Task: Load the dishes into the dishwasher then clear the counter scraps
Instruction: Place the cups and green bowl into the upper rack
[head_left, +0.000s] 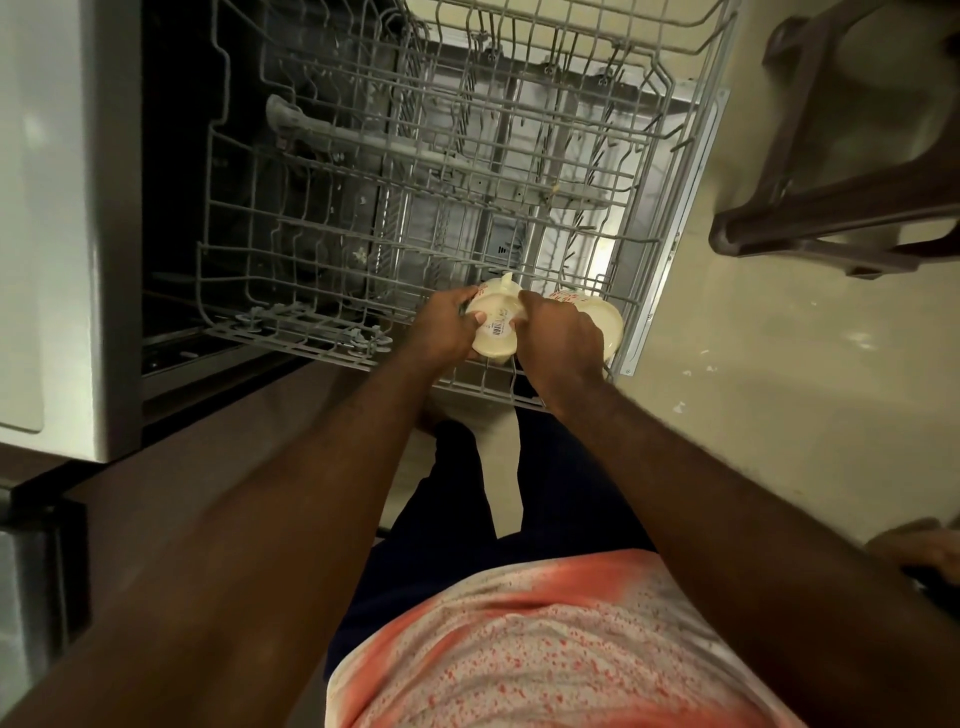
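Where the rack (291, 332) ends, left hand (441, 332) and right hand (561, 340) grip one cream cup (493, 340)

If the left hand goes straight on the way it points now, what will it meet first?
The left hand grips a cream cup; straight on, the cup would likely meet the dishwasher rack, though depth is unclear.

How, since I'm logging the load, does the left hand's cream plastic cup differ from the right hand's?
The left-hand cream plastic cup turns a barcode-stickered base to the camera; the right-hand cream plastic cup shows no sticker. The left-hand cup is mostly visible; the right-hand cup sits largely behind the right hand. Both are cream, over the grey wire rack.
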